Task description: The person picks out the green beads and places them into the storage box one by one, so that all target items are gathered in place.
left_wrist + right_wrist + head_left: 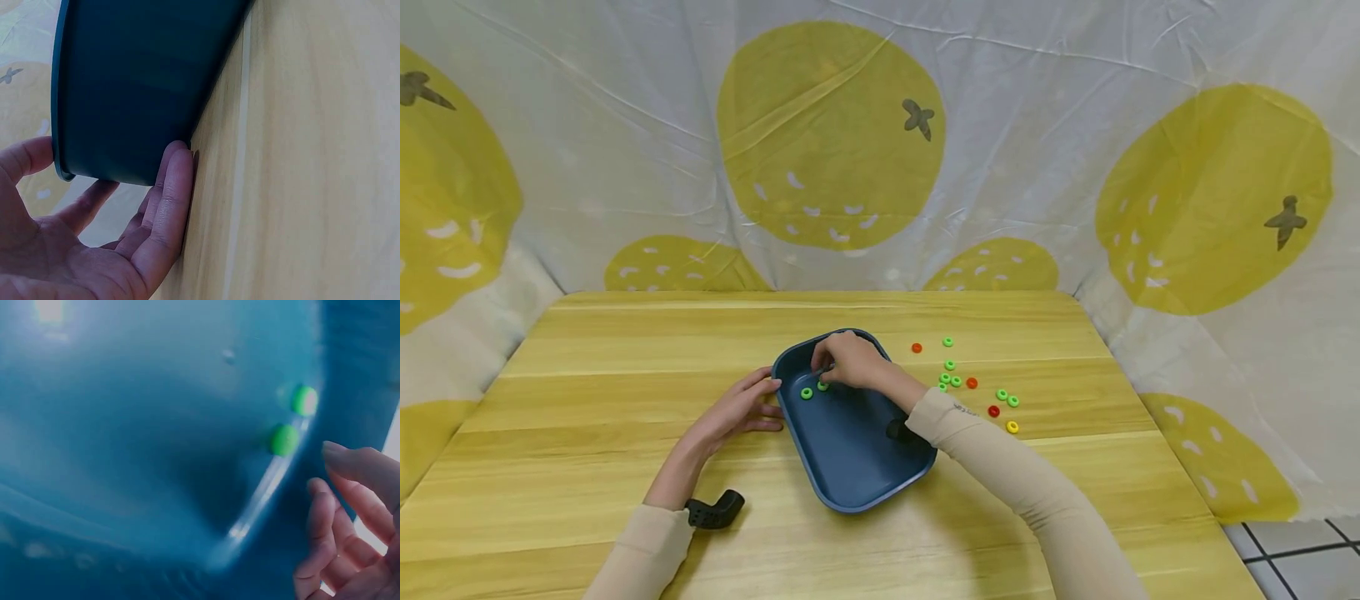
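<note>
A deep blue-grey tray with rounded corners stands on the table. My left hand holds its far-left side, with the thumb at the rim and the other fingers against the outer wall; the left wrist view shows this hand close up. Reaching into the far end of the tray is my right hand. Its thumb and fingertips are apart in the right wrist view, nothing between them. Two small green rings, a left one and a right one, lie on the tray floor just by the right fingertips.
Right of the tray, several green rings lie scattered on the wooden table, along with orange-red rings, a dark red ring and a yellow ring. A fruit-patterned curtain hangs behind the table.
</note>
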The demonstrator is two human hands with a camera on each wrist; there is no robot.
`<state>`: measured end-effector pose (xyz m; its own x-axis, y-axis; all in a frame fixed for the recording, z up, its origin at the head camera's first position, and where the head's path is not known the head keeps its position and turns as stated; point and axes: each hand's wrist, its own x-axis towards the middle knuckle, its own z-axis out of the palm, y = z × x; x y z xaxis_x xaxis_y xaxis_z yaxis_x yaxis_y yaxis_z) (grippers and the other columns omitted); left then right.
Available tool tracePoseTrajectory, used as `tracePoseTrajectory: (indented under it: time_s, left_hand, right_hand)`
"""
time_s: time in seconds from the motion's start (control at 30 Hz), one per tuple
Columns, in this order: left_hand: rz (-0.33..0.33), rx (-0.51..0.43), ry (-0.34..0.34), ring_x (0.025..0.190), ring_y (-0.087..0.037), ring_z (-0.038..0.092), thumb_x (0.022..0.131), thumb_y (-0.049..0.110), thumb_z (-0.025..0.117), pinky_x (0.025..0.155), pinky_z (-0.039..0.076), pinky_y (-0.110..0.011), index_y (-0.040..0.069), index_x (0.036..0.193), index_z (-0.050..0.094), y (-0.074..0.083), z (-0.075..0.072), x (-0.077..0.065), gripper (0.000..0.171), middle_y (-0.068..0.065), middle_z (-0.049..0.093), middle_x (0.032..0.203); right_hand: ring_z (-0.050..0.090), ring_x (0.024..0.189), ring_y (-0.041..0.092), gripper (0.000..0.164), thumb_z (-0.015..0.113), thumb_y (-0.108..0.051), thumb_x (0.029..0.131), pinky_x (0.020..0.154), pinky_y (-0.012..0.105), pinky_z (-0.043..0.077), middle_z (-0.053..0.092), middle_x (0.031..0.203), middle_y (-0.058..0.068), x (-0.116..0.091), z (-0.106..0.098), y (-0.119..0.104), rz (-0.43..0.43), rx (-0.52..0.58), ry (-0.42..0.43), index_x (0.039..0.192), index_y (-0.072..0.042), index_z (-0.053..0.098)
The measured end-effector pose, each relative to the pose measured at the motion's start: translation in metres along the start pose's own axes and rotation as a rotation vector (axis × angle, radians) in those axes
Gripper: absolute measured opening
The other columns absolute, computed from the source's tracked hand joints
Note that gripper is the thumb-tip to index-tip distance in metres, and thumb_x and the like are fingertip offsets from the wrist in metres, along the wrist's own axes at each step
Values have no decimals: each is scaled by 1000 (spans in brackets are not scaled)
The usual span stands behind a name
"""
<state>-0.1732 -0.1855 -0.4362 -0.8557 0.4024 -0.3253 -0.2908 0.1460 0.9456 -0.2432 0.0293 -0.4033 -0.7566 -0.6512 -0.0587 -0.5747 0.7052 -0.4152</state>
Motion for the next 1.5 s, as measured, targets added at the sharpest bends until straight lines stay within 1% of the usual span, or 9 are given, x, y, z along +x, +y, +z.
tracePoseTrajectory:
  time_s: [0.2, 0.3, 0.43, 0.53, 0.63, 0.97, 1.23, 1.4, 1.5]
  left_hand:
    - [-5, 1, 14, 97, -21, 66, 101, 35, 38, 86, 56, -40, 4, 149, 14, 0, 0, -1, 62, -31, 32, 142]
    - [-8, 0, 19, 97, -21, 66, 101, 35, 38, 86, 56, -40, 4, 149, 14, 0, 1, -2, 62, -32, 33, 142]
    - [-8, 1, 23, 97, -21, 66, 101, 35, 38, 86, 56, -40, 3, 149, 15, 1, 2, -3, 62, -32, 34, 141]
    - [-3, 0, 22, 96, -21, 66, 101, 36, 39, 86, 56, -40, 4, 149, 16, 1, 3, -4, 62, -32, 35, 141]
    - [1, -1, 20, 96, -20, 66, 100, 36, 39, 86, 56, -40, 4, 149, 15, 1, 2, -3, 63, -32, 35, 140]
    - [2, 7, 17, 96, -20, 66, 100, 36, 39, 86, 56, -40, 3, 149, 16, 1, 0, -2, 63, -32, 37, 139]
    - [4, 8, 13, 95, -20, 66, 100, 37, 39, 87, 56, -41, 3, 149, 14, 1, 1, -3, 64, -33, 36, 140]
    - [2, 9, 14, 96, -20, 66, 100, 37, 39, 86, 56, -41, 3, 149, 15, 2, 1, -3, 64, -33, 36, 140]
    - [1, 9, 12, 96, -20, 66, 100, 37, 39, 87, 56, -41, 3, 149, 15, 2, 2, -3, 64, -33, 36, 140]
  right_hand:
    - [64, 81, 13, 16, 67, -20, 87, 71, 17, 51, 71, 94, 4, 2, -11, 3, 0, 268, 161, 98, -9, 71]
    - [64, 82, 24, 19, 66, -23, 88, 73, 26, 54, 71, 95, 8, 2, -15, 6, 60, 531, 211, 100, -9, 71]
    - [60, 94, 38, 24, 64, -25, 89, 73, 36, 51, 70, 98, 6, -1, -28, 12, 192, 925, 207, 107, -9, 69]
    - [58, 88, 31, 28, 63, -24, 90, 66, 28, 45, 68, 95, 0, -5, -42, 17, 253, 1105, 213, 111, -6, 66]
    - [57, 78, 17, 33, 63, -22, 90, 63, 24, 42, 66, 92, -3, -11, -56, 25, 270, 1181, 229, 116, -1, 62]
    - [55, 70, 8, 38, 62, -23, 91, 61, 20, 44, 66, 94, -3, -41, -79, 70, 359, 1187, 298, 122, -2, 58]
    - [55, 68, 6, 12, 62, -25, 91, 59, 19, 44, 66, 95, -6, -65, -76, 105, 440, 1151, 330, 99, -17, 66]
    - [56, 70, 6, 26, 61, -25, 91, 58, 18, 44, 64, 90, -11, -77, -74, 128, 478, 975, 347, 111, -8, 64]
    - [60, 78, 18, 33, 62, -24, 90, 59, 24, 45, 64, 91, -7, -82, -71, 140, 484, 790, 346, 115, -2, 63]
